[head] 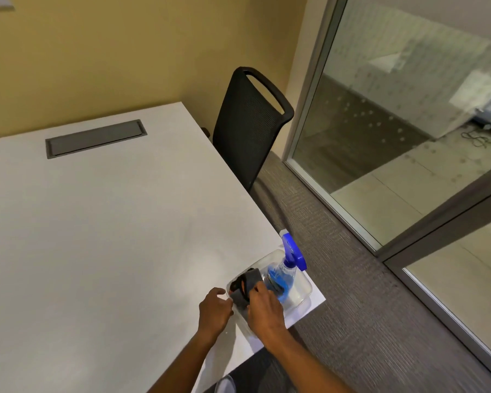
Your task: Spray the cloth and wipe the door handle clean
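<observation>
Cloth: our right hand (264,310) has its fingers pinched on the grey cloth (245,289), lifting it out of the clear tray (304,296) at the right edge of the tabletop (111,236), near its near-right corner.
Left hand: our left hand (214,309) hovers just beside the tray's left rim, fingers loosely curled and holding nothing.
Spray bottle: the blue-triggered spray bottle (284,272) stands in the same tray, just beside the cloth.
Door handle: not in view; we see only glass panels to the right.
Risk 1: a dark strap-like item (240,283) lies against the cloth; we think it could come up with the cloth and snag.
Risk 2: the cloth or our knuckles could nudge the bottle and tip it.
Risk 3: the tray sits close to the tabletop's edge, so an unsteadied pull could drag it off.
</observation>
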`<act>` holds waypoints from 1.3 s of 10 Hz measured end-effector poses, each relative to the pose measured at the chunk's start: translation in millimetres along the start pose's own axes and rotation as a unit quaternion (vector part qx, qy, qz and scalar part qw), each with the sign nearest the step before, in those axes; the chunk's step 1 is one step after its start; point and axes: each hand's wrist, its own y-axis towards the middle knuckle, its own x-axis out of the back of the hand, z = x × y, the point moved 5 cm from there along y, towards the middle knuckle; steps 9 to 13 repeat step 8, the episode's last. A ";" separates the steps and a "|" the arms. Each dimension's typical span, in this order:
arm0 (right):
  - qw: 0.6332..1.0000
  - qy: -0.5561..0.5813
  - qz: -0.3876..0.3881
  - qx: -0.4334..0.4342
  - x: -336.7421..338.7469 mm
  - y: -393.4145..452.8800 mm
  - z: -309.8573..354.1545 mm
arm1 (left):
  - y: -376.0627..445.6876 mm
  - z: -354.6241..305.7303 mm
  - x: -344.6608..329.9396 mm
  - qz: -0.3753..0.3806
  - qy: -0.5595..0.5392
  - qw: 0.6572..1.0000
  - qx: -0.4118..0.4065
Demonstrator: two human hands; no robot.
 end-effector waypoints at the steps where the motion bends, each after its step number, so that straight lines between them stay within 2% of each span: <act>1: 0.998 -0.047 0.029 -0.009 -7.3 8.6 4.7 | 1.4 -0.8 -1.0 0.007 0.004 1.000 -0.010; 2: 0.996 -0.073 0.050 -0.017 -14.8 15.3 5.6 | 2.7 -1.2 -2.0 0.009 0.007 1.000 -0.021; 4: 0.997 -0.029 0.050 -0.050 -25.0 21.1 1.5 | 3.0 -3.1 -0.9 0.008 0.035 0.999 -0.037; 5: 0.996 0.039 0.043 -0.068 -23.5 19.7 -2.0 | 2.3 -4.6 -0.1 0.010 0.042 0.998 -0.037; 7: 0.989 0.136 0.035 -0.051 -17.3 9.1 -10.0 | 6.4 1.4 1.6 0.022 0.057 0.997 -0.043; 8: 0.980 0.191 -0.019 -0.059 -5.7 3.9 -23.7 | 8.3 1.4 1.2 0.003 0.079 0.996 -0.036; 13: 0.980 0.191 -0.019 -0.059 -5.7 3.9 -23.7 | 8.3 1.4 1.2 0.003 0.079 0.996 -0.036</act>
